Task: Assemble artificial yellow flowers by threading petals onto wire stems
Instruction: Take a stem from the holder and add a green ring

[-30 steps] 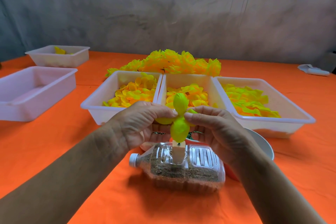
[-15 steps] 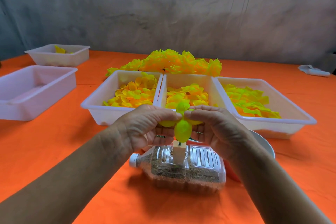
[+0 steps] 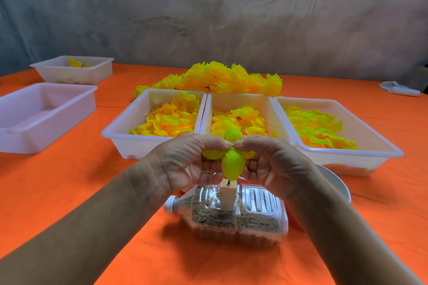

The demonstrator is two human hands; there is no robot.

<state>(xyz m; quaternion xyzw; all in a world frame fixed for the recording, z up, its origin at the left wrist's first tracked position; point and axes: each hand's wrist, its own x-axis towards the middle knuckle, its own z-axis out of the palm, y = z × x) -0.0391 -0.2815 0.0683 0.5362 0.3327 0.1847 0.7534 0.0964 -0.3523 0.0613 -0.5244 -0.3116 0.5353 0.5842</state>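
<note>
Petal piece (image 3: 232, 164) — glossy yellow-green, four rounded lobes — pinched by both hands.

Orange-covered table (image 3: 69, 192), pretty loaded. Dead center at the near edge there's a clear bottle (image 3: 243, 215) on its side, full of sandy stuff, cap pointing to 9 o'clock. Just beside it at 3 o'clock sits a white bowl (image 3: 335, 183), mostly hidden. At 12 o'clock, three white trays of yellow petals in a row: left tray (image 3: 120, 134), middle tray (image 3: 231, 99), right tray (image 3: 379, 146), rims touching. Behind them a flower pile (image 3: 220, 76). Around 10 o'clock two more trays: a near one (image 3: 34, 139) and a far one (image 3: 74, 76) with a few petals. At 2 o'clock, something white (image 3: 399, 89), too blurry to tell.
</note>
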